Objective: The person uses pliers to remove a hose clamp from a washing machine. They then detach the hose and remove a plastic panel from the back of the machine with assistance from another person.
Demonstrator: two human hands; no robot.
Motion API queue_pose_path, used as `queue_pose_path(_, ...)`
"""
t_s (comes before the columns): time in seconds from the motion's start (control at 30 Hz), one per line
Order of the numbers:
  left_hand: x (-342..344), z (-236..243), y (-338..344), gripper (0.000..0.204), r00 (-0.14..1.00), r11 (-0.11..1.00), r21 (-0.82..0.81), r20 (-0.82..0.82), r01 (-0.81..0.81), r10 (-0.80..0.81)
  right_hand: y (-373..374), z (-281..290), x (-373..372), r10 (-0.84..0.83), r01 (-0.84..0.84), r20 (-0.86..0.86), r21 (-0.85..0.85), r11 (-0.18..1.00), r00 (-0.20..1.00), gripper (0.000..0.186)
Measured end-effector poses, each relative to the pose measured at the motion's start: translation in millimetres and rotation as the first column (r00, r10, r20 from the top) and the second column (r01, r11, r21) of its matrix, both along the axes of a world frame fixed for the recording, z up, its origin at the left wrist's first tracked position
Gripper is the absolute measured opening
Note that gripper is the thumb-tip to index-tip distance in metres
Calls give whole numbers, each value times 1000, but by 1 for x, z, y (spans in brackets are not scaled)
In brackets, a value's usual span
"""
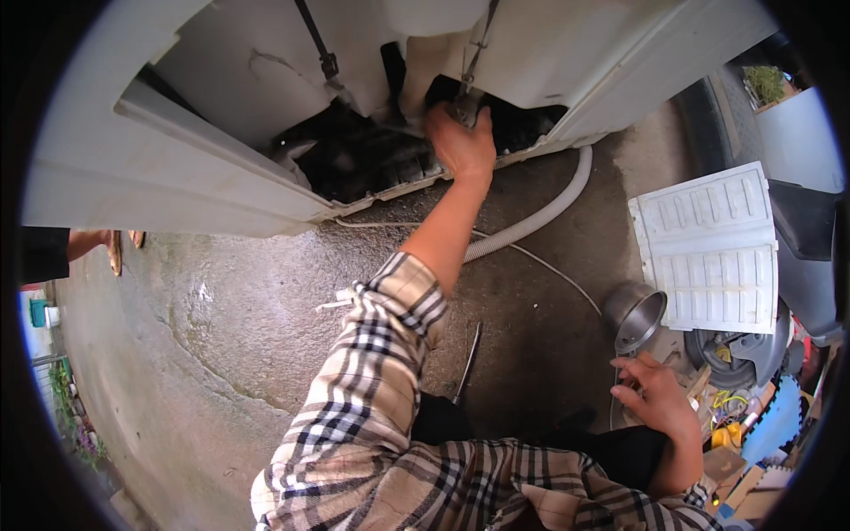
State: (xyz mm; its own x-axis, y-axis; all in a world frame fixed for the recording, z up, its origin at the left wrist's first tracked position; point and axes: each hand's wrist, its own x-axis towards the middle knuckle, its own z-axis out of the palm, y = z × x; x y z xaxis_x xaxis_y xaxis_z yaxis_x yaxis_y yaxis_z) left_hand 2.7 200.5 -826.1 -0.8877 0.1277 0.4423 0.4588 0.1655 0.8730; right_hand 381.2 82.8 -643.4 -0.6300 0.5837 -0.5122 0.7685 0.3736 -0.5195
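Observation:
A white washing machine cabinet lies or stands before me with its lower side exposed. Inside it, two thin rods run along the pale tub. My left hand reaches into the dark opening, its fingers closed around a grey fitting where the right-hand rod ends. The fingertips are partly hidden there. Down at the right, my right hand hovers with loosely bent fingers apart, nothing visible in them. Just beyond it sits a round metal cup-like part.
A grey corrugated hose and a thin cord trail over the wet concrete floor. A metal bar lies near my legs. At right are a white ribbed panel and cluttered tools. Someone's feet show at left.

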Motion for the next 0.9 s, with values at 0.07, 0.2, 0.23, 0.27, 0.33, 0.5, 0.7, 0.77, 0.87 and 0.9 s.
queue_pose_path(0.07,-5,-3,4,45,996,997,33,55,71,-72,1,-3,2,-5,5,5,-5,1000,1000,37)
queue_pose_path(0.2,-22,1,-14,45,888,902,39,157,431,-431,4,-10,10,-45,45,-3,-6,999,999,37)
queue_pose_path(0.23,-29,7,-22,44,834,848,1,181,531,-522,5,-9,11,-47,47,-7,-3,999,999,37)
queue_pose_path(0.27,-38,14,-29,43,768,780,-35,207,625,-606,7,-6,9,-34,34,-3,-10,999,999,36)
queue_pose_path(0.33,-47,20,-30,40,710,709,-83,182,701,-681,6,-2,6,0,1,-35,25,1000,999,36)
queue_pose_path(0.5,-23,-2,-11,42,946,946,3,-19,324,-324,3,0,2,-5,5,-33,25,1000,999,36)
queue_pose_path(0.7,-18,-11,6,42,991,991,56,-72,120,-115,4,-3,7,29,-29,-9,23,999,1000,36)
queue_pose_path(0.77,-20,5,-7,42,929,931,42,67,363,-365,6,-8,13,16,-15,-25,36,999,1000,35)
queue_pose_path(0.87,-39,15,-25,43,827,834,-26,151,551,-541,6,-4,7,52,-51,-45,30,998,998,35)
queue_pose_path(0.9,-43,16,-26,43,806,808,-60,155,585,-572,6,-3,5,45,-44,-46,32,999,998,35)
